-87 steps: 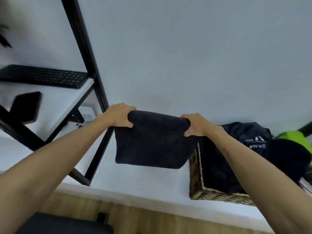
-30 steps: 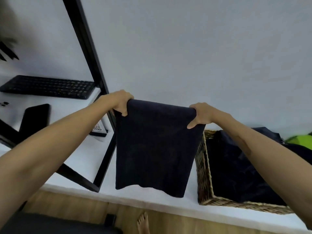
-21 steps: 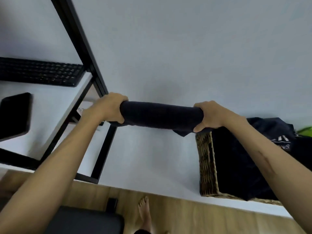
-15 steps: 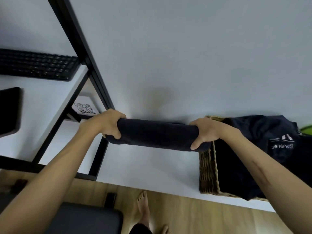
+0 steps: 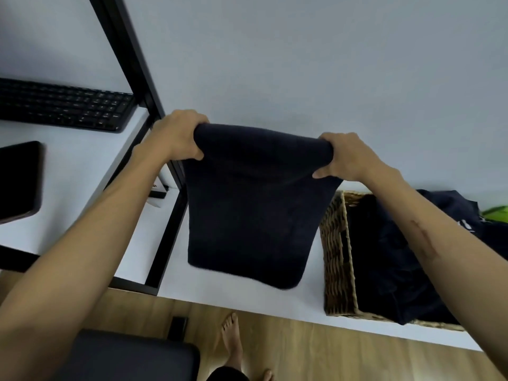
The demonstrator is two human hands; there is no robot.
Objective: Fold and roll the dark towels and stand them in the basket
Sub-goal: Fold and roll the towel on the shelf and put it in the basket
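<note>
While the towel (image 5: 253,204) hangs in the air above the worktop (image 5: 247,295), left of the basket (image 5: 336,251), each grip, left hand (image 5: 176,136) and right hand (image 5: 346,158), clenches a top corner; keeping that edge taut and level should give a square fold.

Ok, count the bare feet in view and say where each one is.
2. One foot rests on the wood floor below the held towel; only the toes of another foot show at the bottom edge.

white table (image 5: 247,295) | wicker basket (image 5: 336,251) right | upper shelf (image 5: 82,160): keyboard (image 5: 63,104), dark tablet (image 5: 19,180)
</note>
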